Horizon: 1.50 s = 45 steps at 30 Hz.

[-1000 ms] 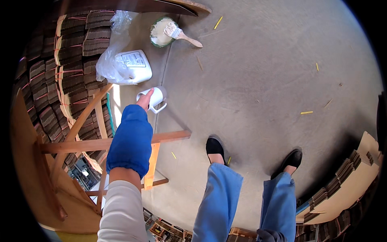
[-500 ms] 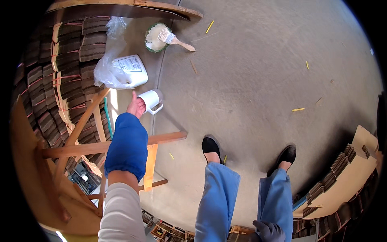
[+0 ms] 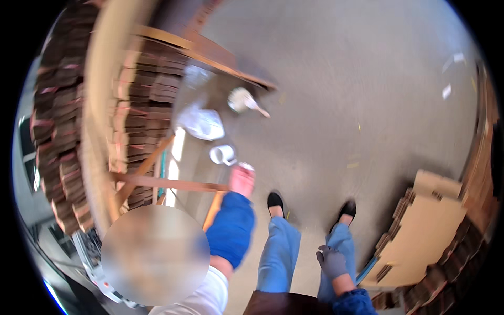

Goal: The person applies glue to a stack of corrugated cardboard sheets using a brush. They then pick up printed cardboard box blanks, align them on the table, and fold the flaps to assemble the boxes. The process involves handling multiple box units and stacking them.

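Note:
My bare left hand (image 3: 242, 180), in a blue sleeve cover, reaches over the floor with a small white object (image 3: 246, 166) at its fingertips; blur hides what it is. Just beyond it a white mug (image 3: 222, 154) is on the floor, its mouth toward the left. Behind the mug sits a white plastic jug (image 3: 209, 125) partly wrapped in clear plastic. Farther back is a bowl of pale paste (image 3: 239, 100) with a wooden-handled brush (image 3: 256, 107) lying across it. My right hand (image 3: 332, 261), in a grey glove, hangs by my right leg, fingers apart and holding nothing.
A wooden frame (image 3: 173, 183) stands on the left, before bundled brown cardboard stacks (image 3: 157, 89). Flat cardboard (image 3: 420, 236) leans at the right. Yellow scraps lie on the concrete floor (image 3: 315, 105). A round blurred patch covers part of the lower left.
My left hand has left the mug and moved right and nearer, now with the small white object. The gloved right hand has come further into view. The whole view has shifted.

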Each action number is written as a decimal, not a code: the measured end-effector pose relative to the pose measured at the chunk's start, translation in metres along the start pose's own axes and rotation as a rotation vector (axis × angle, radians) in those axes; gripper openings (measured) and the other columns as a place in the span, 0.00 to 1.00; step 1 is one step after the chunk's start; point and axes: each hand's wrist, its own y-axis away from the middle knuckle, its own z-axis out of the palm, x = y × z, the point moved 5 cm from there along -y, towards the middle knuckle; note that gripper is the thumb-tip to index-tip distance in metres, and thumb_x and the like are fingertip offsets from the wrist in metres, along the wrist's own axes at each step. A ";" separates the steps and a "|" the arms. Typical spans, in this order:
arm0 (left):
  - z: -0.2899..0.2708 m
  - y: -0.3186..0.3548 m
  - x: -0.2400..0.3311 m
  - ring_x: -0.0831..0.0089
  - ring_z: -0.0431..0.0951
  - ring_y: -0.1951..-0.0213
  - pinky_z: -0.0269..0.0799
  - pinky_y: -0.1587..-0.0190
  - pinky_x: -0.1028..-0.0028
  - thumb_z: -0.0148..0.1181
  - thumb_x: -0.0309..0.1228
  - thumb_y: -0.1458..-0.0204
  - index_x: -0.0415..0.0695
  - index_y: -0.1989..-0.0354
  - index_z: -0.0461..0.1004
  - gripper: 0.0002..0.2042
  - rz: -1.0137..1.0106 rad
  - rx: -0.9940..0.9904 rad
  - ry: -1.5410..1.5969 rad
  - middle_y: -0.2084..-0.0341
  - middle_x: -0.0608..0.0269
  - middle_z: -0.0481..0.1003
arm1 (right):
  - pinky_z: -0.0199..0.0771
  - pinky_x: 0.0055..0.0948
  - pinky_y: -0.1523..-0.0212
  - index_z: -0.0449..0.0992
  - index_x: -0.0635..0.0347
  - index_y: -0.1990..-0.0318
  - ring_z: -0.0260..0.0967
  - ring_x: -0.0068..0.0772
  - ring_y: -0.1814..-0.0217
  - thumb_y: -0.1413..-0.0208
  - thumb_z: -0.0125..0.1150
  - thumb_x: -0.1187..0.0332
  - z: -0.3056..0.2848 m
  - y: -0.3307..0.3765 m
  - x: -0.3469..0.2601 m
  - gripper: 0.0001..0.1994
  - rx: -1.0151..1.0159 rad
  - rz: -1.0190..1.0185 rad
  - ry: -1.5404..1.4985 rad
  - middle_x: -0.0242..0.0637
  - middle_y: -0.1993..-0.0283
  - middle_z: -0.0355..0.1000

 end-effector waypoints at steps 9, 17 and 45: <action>0.315 0.321 -0.083 0.62 0.77 0.55 0.74 0.47 0.65 0.50 0.39 0.35 0.38 0.59 0.73 0.14 -0.429 -0.165 0.069 0.61 0.56 0.77 | 0.76 0.44 0.57 0.78 0.55 0.55 0.76 0.53 0.60 0.44 0.62 0.59 -0.246 0.193 -0.139 0.13 0.133 -0.302 -0.237 0.48 0.60 0.78; 0.310 0.490 0.086 0.65 0.78 0.55 0.75 0.49 0.66 0.49 0.39 0.34 0.41 0.60 0.72 0.13 -0.054 -0.197 0.074 0.61 0.58 0.77 | 0.78 0.26 0.62 0.77 0.69 0.55 0.79 0.29 0.65 0.39 0.57 0.72 -0.421 0.371 -0.129 0.10 0.309 -0.101 -0.465 0.43 0.64 0.79; 0.355 0.262 0.255 0.72 0.77 0.55 0.74 0.48 0.73 0.50 0.33 0.35 0.43 0.54 0.73 0.09 0.435 0.172 0.206 0.60 0.62 0.76 | 0.75 0.38 0.57 0.78 0.61 0.55 0.76 0.53 0.58 0.41 0.57 0.66 -0.419 0.086 -0.503 0.10 -0.030 -0.514 -0.060 0.50 0.59 0.77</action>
